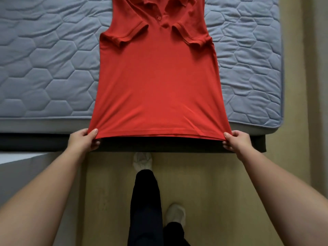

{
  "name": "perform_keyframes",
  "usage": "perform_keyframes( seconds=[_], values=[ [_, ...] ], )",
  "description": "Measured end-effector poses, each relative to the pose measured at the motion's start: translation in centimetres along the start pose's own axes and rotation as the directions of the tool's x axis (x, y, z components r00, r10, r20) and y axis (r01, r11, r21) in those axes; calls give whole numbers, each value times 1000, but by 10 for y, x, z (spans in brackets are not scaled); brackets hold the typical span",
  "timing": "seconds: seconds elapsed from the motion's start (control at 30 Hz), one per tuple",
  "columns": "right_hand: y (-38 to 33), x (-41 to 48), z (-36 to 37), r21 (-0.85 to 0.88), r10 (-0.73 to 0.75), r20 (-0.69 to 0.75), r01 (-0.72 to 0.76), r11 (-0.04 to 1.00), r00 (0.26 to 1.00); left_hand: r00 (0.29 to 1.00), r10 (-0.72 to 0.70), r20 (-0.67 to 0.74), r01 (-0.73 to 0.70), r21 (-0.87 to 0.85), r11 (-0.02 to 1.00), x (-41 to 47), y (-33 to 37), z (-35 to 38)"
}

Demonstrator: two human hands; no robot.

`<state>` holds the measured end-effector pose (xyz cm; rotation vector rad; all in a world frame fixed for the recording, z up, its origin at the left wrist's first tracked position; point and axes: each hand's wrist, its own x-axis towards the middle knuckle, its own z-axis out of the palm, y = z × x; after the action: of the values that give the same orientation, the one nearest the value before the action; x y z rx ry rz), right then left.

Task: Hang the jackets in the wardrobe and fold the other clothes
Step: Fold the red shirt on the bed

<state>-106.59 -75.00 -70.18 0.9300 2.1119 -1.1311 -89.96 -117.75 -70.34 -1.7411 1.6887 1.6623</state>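
Note:
A red polo shirt (158,82) lies front up on the grey-blue quilted mattress (44,68), collar far from me, both short sleeves folded inward over the chest. Its hem hangs just past the mattress's near edge and is lifted and stretched taut. My left hand (83,141) pinches the hem's left corner, thumb on top. My right hand (237,142) pinches the right corner the same way.
The dark bed base (35,142) runs below the mattress edge. A grey-white surface (26,174) stands at lower left. My legs in dark trousers and light shoes (142,161) stand on the wooden floor (213,183). The mattress's right edge ends near a floor strip.

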Motion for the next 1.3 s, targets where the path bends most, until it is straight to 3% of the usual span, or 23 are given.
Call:
perform_keyframes(
  seconds=[0.17, 0.27, 0.4, 0.6, 0.9, 1.0, 1.07, 1.13, 1.2, 1.3],
  values=[
    [27, -41, -28, -28, -28, 23, 29, 999, 999, 1000, -1, -12, 1, -9, 1000, -60, -13, -19],
    [41, -71, -51, 2, 23, 55, -23, 1000, 998, 999, -41, 25, 41, 24, 999, -99, -25, -38],
    [27, -99, -78, 113, 91, 110, -103, 988, 990, 995, -68, 71, 72, -61, 996, -135, -8, -50],
    [-97, -92, -75, 499, 20, 152, -95, 861, 988, 992, -7, 127, 49, -326, 944, -120, 102, -38],
    [-317, 30, 12, 574, -210, 7, 168, 801, 978, 974, 206, 89, -155, -397, 904, 36, 313, 40],
    [-347, 74, 54, 398, -331, -42, 320, 860, 943, 949, 309, 66, -274, -315, 909, 92, 345, 76],
    [-319, 96, 84, -13, -381, -84, 382, 924, 921, 946, 323, -12, -324, -55, 945, 121, 320, 94],
    [-267, 102, 107, -322, -334, -62, 297, 899, 941, 956, 269, -121, -247, 166, 955, 134, 267, 102],
    [-222, 110, 120, -440, -208, -19, 178, 880, 978, 962, 235, -139, -185, 303, 935, 140, 220, 101],
    [-205, 135, 132, -533, -126, 14, 114, 838, 992, 969, 210, -132, -168, 275, 947, 161, 198, 95]
  ],
)
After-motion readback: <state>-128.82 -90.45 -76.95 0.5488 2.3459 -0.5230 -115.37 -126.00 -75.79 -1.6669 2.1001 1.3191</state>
